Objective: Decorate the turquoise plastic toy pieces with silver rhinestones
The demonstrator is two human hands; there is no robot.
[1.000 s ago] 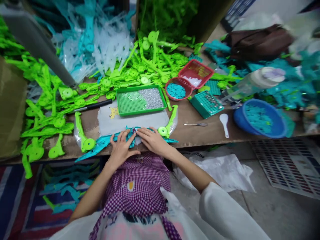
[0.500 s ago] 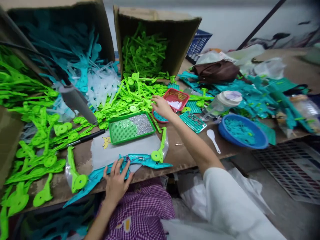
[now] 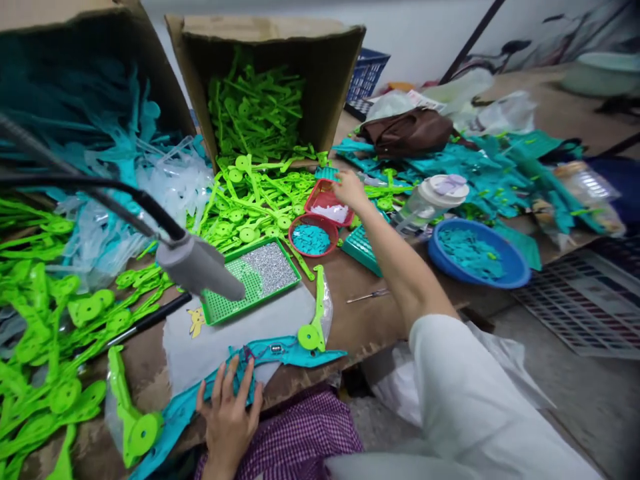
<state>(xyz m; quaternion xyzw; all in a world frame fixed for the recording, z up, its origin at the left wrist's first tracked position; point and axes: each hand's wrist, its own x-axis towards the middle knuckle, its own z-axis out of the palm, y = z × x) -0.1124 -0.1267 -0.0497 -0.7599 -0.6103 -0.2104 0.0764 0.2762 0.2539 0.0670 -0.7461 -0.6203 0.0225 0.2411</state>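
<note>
My left hand (image 3: 229,415) lies flat with its fingers spread on a long teal plastic piece (image 3: 280,351) at the near edge of the wooden table (image 3: 365,317). A bright green plastic arm with a round disc (image 3: 311,331) rests across that teal piece. My right hand (image 3: 350,189) reaches far out over the red rectangular basket (image 3: 327,200), which holds small white bits. Its fingers are bent over the basket's far rim; what they hold, if anything, is hidden. A round red basket (image 3: 311,235) of teal chips sits just in front.
A green tray of silver beads (image 3: 253,270), a blue bowl of teal chips (image 3: 475,252), a bottle (image 3: 433,199), tweezers (image 3: 367,295) and a grey lamp head (image 3: 197,267) crowd the table. Heaps of green pieces (image 3: 60,307) and cardboard boxes (image 3: 270,87) lie left and behind.
My right hand left the teal piece and reached out to the round red basket, then on to the rectangular one. My left hand stayed on the teal piece. My view lifted and swung.
</note>
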